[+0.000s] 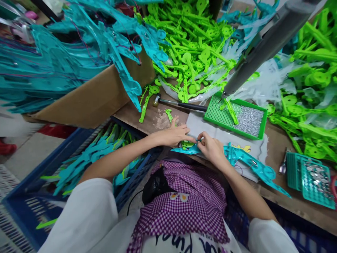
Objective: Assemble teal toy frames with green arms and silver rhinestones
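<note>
A long turquoise plastic part (pixel 238 154) lies along the table's front edge, with a bright green piece (pixel 187 144) set against its left end. My left hand (pixel 177 135) rests over that end, its fingers spread and stretched toward the green piece. Just beside those fingertips, my right hand (pixel 212 147) is closed in a pinch above the turquoise part. Whatever lies between its fingertips is too small to make out. A small green lever-like piece (pixel 169 114) lies just beyond my left hand.
A green tray (pixel 207 117) of small metal pieces stands beyond my hands, beside a hammer (pixel 181 104). Green parts (pixel 189 56) pile up behind. A grey pole-like tool (pixel 263 49) slants overhead. Teal trays (pixel 295 172) sit right; a cardboard box (pixel 86 102) and blue crate (pixel 21 196) left.
</note>
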The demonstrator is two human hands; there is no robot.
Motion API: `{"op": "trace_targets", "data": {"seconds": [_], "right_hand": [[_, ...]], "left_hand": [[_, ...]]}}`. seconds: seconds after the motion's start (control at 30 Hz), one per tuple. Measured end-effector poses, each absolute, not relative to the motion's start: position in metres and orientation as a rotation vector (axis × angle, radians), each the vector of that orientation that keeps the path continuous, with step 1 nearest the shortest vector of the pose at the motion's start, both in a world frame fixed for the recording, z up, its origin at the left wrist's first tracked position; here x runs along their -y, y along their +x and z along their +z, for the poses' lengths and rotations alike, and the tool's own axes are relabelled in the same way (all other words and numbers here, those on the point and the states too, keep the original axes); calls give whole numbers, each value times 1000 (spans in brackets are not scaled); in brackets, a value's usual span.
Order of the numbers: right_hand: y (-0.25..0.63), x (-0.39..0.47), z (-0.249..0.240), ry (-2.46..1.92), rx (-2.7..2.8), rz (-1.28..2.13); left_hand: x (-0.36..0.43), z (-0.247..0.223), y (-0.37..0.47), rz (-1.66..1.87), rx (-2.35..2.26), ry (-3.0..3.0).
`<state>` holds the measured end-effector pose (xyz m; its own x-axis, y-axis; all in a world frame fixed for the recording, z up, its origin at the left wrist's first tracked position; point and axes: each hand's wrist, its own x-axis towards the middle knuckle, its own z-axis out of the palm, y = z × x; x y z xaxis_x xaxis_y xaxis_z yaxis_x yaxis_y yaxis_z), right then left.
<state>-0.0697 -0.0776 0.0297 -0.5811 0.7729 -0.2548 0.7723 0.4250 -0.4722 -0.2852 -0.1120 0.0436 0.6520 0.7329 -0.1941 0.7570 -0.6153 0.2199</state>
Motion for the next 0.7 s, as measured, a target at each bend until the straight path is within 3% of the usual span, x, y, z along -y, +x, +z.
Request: {"op": "trace_targets", "data": {"seconds": [0.37, 0.7], "right_hand": [[-43, 70, 35, -1122, 2575, 1199], [-39, 64, 35, -989, 2835, 922]], "left_hand": [[113, 45, -283, -134, -1242, 2546], [112, 40, -281, -110, -1250, 2540]]}}
